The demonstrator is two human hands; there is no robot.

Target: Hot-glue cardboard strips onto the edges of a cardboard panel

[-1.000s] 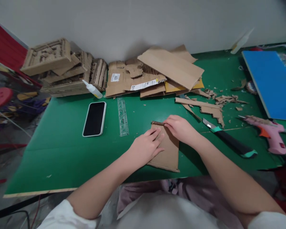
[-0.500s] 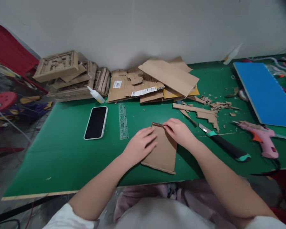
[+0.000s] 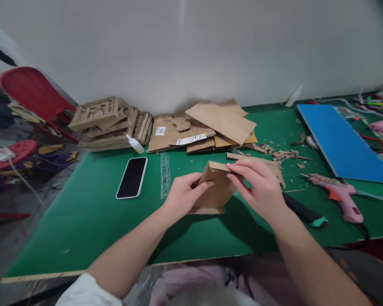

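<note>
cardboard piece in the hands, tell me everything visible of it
The cardboard piece is brown and flat, with narrow strips along its top and bottom edges. It tilts up over the green table; whether it touches is unclear. The left hand grips its left side, thumb on the near face; the right hand touches its top right corner.

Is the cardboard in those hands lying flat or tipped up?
Tipped up: the cardboard slants, its far edge raised off the green table.
</note>
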